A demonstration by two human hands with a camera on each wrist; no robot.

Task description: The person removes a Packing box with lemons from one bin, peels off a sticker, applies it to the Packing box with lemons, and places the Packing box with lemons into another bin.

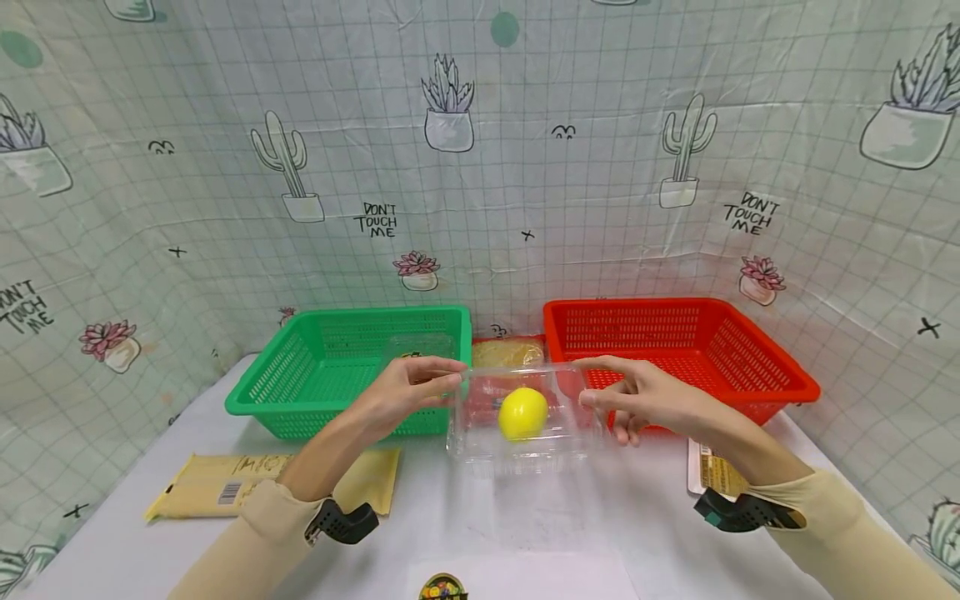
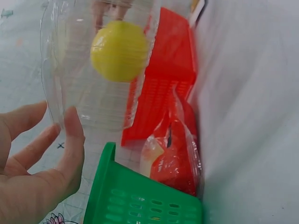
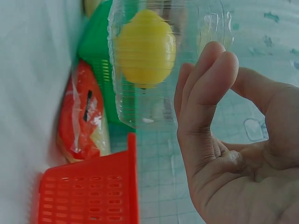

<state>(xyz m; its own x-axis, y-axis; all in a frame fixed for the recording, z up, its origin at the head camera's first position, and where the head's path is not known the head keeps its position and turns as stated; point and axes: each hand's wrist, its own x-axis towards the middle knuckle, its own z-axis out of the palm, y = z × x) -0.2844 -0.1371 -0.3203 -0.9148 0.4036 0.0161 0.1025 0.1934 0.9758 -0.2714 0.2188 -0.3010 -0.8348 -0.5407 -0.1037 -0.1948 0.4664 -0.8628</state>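
A clear plastic clamshell box (image 1: 468,433) is held up over the table between both hands, tilted so its inside faces the head camera. In it lies a yellow lemon (image 1: 523,413), seen through the clear wall from both wrists. My left hand (image 1: 408,387) pinches the box's left edge between thumb and fingers. At the opposite side, my right hand (image 1: 637,396) grips the right edge, its fingertips (image 3: 217,53) right at the rim in the right wrist view.
A green basket (image 1: 300,408) stands behind on the left, holding another clear box (image 1: 420,343). A red basket (image 1: 772,379) is behind on the right. Between them lies a red-and-clear package (image 2: 175,158). Yellow packets (image 1: 202,483) lie front left, a labelled pack (image 1: 720,473) front right.
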